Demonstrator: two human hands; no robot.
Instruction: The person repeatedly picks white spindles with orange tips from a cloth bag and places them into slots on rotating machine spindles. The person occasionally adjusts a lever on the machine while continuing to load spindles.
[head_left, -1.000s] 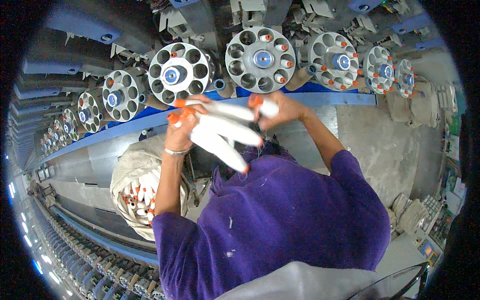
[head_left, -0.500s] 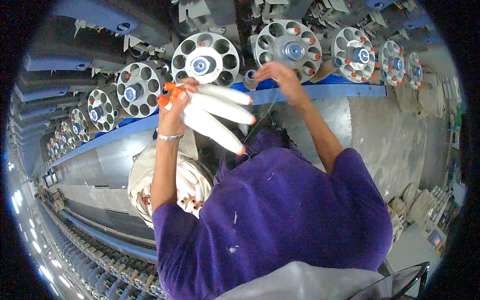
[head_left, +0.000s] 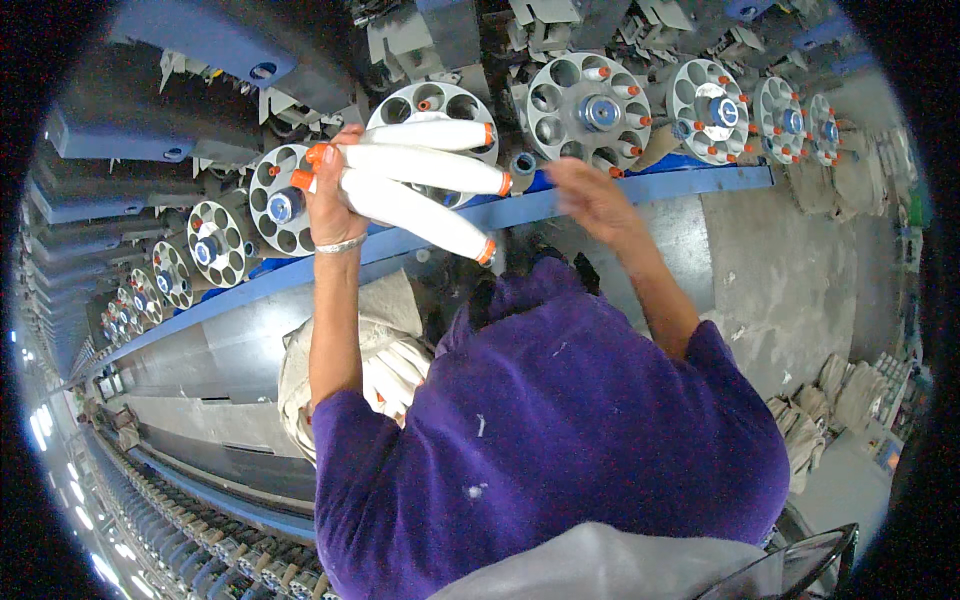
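My left hand is closed around the orange ends of three long white yarn bobbins. They fan out to the right in front of a round grey magazine, covering its lower part. My right hand is raised just below another round magazine, whose pockets hold several orange-tipped bobbins. Its fingers reach leftward, apart and slightly blurred, with nothing visible in them. Left of those fingers is a small blue-rimmed cup.
A blue rail runs along the machine below the row of magazines. Under my left forearm stands a beige cloth sack with white bobbins in it. Folded sacks lie at the right. Another machine row stands at the lower left.
My left hand has lifted the bobbins slightly, and they spread more to the right. My right hand has moved right and down from the cup. The thread below it no longer shows.
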